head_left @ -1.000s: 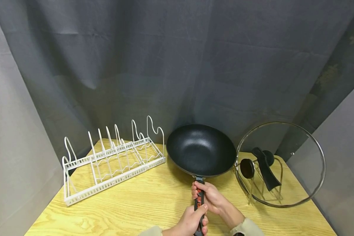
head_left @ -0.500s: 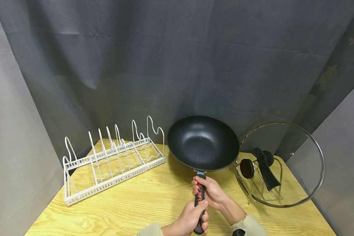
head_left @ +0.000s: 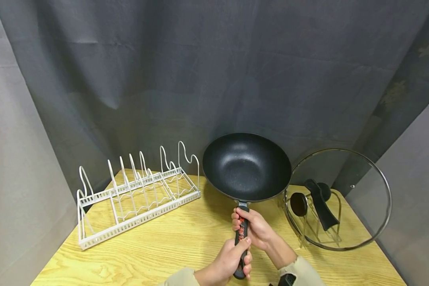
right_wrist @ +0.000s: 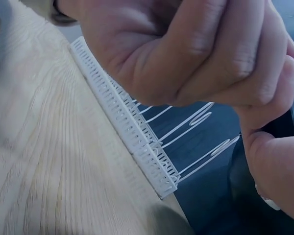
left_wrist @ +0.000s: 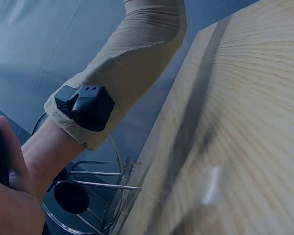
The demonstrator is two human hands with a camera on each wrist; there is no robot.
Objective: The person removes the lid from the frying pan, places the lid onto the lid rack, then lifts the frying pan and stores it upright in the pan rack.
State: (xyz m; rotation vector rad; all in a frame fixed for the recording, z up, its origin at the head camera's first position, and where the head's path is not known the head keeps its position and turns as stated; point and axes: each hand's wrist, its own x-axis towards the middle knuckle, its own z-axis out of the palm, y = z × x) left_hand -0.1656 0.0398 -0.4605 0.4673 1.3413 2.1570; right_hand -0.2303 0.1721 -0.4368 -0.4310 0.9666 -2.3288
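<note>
Evidently we are seeing a two-handed grip — left hand (head_left: 230,260) wrapping the lower handle (head_left: 241,233), right hand (head_left: 256,230) gripping nearer the wok (head_left: 246,167) — probably balancing its forward weight (inside facing us). It is hanging above the table (head_left: 111,264), white rack (head_left: 139,219) standing left, glass lid (head_left: 320,204) crowding its right.
</note>
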